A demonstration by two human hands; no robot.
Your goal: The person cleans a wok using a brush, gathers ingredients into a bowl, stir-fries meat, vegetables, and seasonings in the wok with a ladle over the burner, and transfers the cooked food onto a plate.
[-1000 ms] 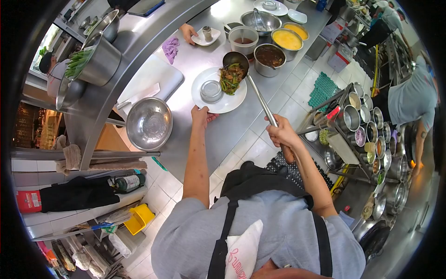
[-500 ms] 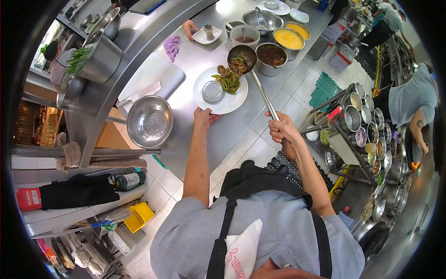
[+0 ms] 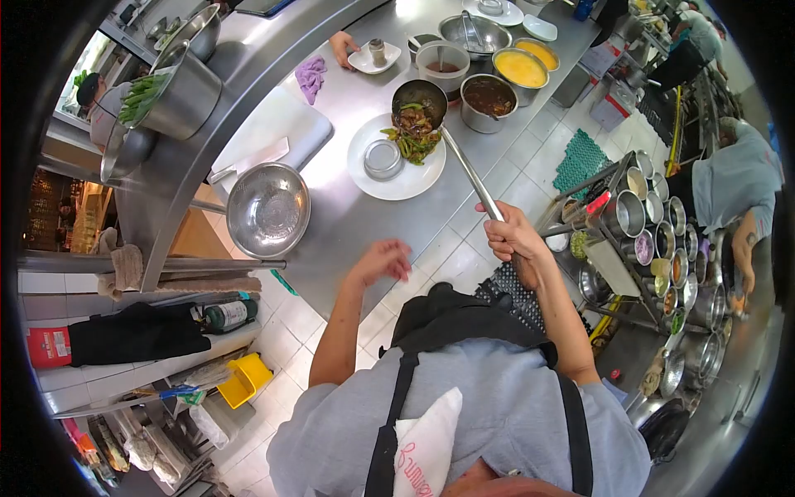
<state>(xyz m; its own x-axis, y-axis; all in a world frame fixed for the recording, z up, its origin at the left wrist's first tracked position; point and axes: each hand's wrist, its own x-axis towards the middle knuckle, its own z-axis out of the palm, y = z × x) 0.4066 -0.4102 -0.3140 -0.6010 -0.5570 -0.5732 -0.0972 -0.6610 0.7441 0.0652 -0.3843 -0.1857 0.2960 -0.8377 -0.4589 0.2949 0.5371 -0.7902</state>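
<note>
My right hand [image 3: 515, 236] is wrapped round the long handle of a ladle [image 3: 469, 172], whose dark bowl is tilted over a white plate [image 3: 369, 184]. Cooked meat and green vegetables [image 3: 416, 142] lie partly in the ladle and partly on the plate. On the same plate, a round metal ring [image 3: 383, 159] sits to the left of the food. My left hand [image 3: 383, 263] hovers near the table's front edge, clear of the plate; its fingers are apart, slightly blurred, and hold nothing.
Behind the plate stand a pot of dark sauce [image 3: 489, 103], a tub of reddish liquid [image 3: 441, 66] and pans of yellow liquid [image 3: 522, 68]. A metal bowl [image 3: 268, 211] and a cutting board [image 3: 286, 132] are on the left. Another person's hand [image 3: 343, 50] rests beside a small dish [image 3: 373, 60].
My left hand has let go of the plate's rim and drawn back toward me. The ladle's bowl has shifted slightly left over the plate, with food still in its mouth.
</note>
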